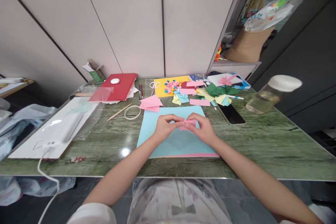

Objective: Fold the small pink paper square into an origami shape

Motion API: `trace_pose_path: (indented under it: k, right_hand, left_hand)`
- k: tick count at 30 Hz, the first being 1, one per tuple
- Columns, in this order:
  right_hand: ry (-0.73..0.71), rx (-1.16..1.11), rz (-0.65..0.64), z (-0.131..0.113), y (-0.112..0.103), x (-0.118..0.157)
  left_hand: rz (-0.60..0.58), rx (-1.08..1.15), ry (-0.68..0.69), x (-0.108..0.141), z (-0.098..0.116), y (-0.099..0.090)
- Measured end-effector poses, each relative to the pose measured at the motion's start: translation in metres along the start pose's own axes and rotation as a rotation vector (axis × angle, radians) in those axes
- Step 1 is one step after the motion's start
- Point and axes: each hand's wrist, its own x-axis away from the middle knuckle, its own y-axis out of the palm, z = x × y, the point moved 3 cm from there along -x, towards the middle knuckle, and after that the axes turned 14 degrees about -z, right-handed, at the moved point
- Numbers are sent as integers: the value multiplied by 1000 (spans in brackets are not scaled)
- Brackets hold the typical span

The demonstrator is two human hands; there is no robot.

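Observation:
Both hands meet over a light blue sheet of paper point(168, 146) lying on the green table. My left hand point(168, 126) pinches the left side of a small pink piece of paper point(191, 123) between thumb and fingers. On its other side, my right hand point(201, 127) grips the same paper, thumb toward the left thumb. The paper looks folded, though the fingers cover part of it. Pink paper pieces point(151, 103) lie beyond my left hand. Past my right hand is a flat pink strip point(200, 102).
Near the back are a red folder point(118, 85), white scissors point(154, 85), a tape roll point(132, 112) and folded green paper point(219, 90). To the right stand a phone point(232, 113) and a bottle point(267, 96). A plastic-covered white board point(49, 129) lies left.

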Motion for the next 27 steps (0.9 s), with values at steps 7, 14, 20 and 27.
trace_pose_path:
  k: [7, 14, 20, 27]
  right_hand:
    - [38, -146, -62, 8, 0, -3]
    - [64, -125, -26, 13, 2, -4]
    - [101, -114, -23, 16, 5, -5]
    - [125, -152, -100, 18, 4, -8]
  left_hand:
    - [-5, 33, -69, 0, -3, 0]
    - [-17, 102, -137, -1, -5, 2]
    - [8, 152, -154, -1, -8, 0]
    - [53, 182, -150, -3, -14, -4]
